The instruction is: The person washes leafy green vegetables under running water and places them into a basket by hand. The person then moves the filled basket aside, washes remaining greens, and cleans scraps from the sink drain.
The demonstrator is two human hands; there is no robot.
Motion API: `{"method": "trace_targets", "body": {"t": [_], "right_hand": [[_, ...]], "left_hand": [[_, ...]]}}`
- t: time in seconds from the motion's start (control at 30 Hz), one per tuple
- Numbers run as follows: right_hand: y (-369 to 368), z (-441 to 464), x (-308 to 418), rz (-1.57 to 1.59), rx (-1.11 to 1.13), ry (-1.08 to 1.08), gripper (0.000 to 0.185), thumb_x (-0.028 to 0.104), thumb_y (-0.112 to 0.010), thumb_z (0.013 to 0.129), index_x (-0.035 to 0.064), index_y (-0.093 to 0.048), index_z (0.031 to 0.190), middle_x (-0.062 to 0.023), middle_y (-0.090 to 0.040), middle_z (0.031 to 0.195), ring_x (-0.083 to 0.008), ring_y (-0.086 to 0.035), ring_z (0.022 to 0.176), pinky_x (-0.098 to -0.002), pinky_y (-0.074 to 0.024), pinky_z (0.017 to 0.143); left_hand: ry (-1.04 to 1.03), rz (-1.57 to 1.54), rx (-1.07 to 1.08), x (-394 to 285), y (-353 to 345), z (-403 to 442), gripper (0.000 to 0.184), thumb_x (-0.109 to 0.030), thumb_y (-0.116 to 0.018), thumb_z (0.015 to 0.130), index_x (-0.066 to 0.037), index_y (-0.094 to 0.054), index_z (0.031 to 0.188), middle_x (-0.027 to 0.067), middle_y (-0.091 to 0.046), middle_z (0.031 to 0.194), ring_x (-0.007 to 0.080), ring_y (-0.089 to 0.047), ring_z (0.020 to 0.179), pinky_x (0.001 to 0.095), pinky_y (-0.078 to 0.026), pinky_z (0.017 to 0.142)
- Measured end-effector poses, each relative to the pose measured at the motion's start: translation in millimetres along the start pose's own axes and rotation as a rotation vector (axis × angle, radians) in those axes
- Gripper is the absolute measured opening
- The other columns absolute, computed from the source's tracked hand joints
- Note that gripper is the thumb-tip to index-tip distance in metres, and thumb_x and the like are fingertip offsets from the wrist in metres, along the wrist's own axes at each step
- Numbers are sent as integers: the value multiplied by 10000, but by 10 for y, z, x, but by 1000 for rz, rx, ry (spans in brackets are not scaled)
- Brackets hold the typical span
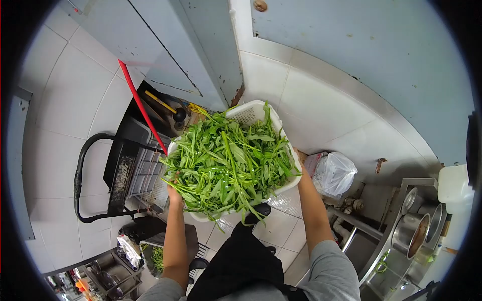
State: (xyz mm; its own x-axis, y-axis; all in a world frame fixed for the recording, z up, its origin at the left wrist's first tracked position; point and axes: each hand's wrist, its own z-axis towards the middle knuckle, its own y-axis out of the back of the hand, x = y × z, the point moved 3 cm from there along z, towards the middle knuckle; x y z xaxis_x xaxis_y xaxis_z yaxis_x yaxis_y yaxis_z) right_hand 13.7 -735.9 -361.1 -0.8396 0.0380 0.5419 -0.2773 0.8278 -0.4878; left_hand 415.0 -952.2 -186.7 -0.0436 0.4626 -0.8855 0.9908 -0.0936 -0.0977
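A white plastic basket (258, 111) with perforated walls is held up in front of me, heaped with long-stemmed leafy greens (231, 160). Some stems hang over its near edge. My left hand (174, 192) grips its left side, the fingers partly covered by leaves. On the opposite side, my right hand (300, 157) holds the basket's wall, with most of its fingers hidden behind the rim. Both arms reach forward, and the basket is above the tiled floor.
At left stands a cart with a black handle (80, 175), beside a red pole (135, 95). A bin (150, 258) with green scraps sits lower left. To the right are a clear plastic bag (335, 173) and a metal sink unit with pots (409, 233). Cabinets and tiled wall lie ahead.
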Motion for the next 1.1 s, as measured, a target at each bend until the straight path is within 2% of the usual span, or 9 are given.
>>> {"method": "trace_targets", "body": {"t": [0.1,0.23,0.3,0.37,0.47,0.67,0.87,0.97,1.1], "right_hand": [[10,-125,-5,-20,-10,-9,383,197,-476,825,-23,-451,1137,-137,-560,1036,-227,-570,862,-351,-482,758],[6,-210,-54,-52,-16,-34,379,186,-482,818,-24,-450,1132,-142,-561,1028,-234,-575,842,-358,-490,741],[2,-222,-41,-69,-14,-42,378,180,-485,814,-25,-450,1130,-144,-562,1024,-237,-578,832,-361,-495,732],[0,-224,-1,-86,-5,-37,376,174,-488,811,-26,-450,1127,-147,-563,1020,-240,-580,823,-365,-499,723],[-63,-170,76,-106,5,-25,374,166,-492,805,-26,-450,1123,-150,-564,1013,-245,-584,808,-370,-506,710],[-82,-427,6,-176,56,-12,371,149,-501,794,-28,-450,1116,-158,-566,1001,-255,-591,779,-380,-519,684],[251,-1540,-493,-235,133,-62,369,134,-509,785,-29,-449,1110,-164,-567,991,-264,-597,754,-388,-529,662],[502,-2228,-830,-151,-128,-224,219,24,-410,760,-83,-420,951,-184,-542,854,-318,-585,675,-436,-539,624],[1063,-2434,-1439,101,-276,-201,207,26,-424,761,-64,-430,948,-172,-534,824,-313,-573,677,-427,-537,633]], "left_hand": [[-66,-100,92,115,37,-4,272,-149,-477,867,-27,-508,1108,96,-574,1007,195,-589,835,308,-493,702],[53,-123,140,374,202,80,341,-215,-500,848,-34,-480,1136,100,-565,1037,213,-580,884,336,-487,743],[453,39,179,428,235,-23,407,-302,-486,844,-53,-464,1165,98,-559,1078,209,-555,951,351,-466,793],[542,202,303,348,213,-191,389,-278,-478,858,-53,-457,1175,94,-548,1107,197,-539,987,338,-450,834],[532,166,493,480,342,-309,362,-312,-453,873,-59,-504,1128,86,-576,1062,188,-566,950,331,-464,822],[563,13,346,614,570,-1119,371,-315,-428,876,-62,-482,1143,106,-550,1104,216,-550,980,380,-450,847],[633,-265,278,668,948,-2127,410,-343,-442,862,-73,-468,1171,98,-516,1151,246,-502,1035,415,-406,889],[685,-376,172,762,1199,-2458,397,-331,-451,859,-73,-468,1160,85,-518,1138,236,-513,1009,399,-425,864],[386,-352,214,700,1289,-2306,401,-327,-417,873,-79,-445,1186,98,-495,1166,259,-484,1049,454,-389,904]]}}
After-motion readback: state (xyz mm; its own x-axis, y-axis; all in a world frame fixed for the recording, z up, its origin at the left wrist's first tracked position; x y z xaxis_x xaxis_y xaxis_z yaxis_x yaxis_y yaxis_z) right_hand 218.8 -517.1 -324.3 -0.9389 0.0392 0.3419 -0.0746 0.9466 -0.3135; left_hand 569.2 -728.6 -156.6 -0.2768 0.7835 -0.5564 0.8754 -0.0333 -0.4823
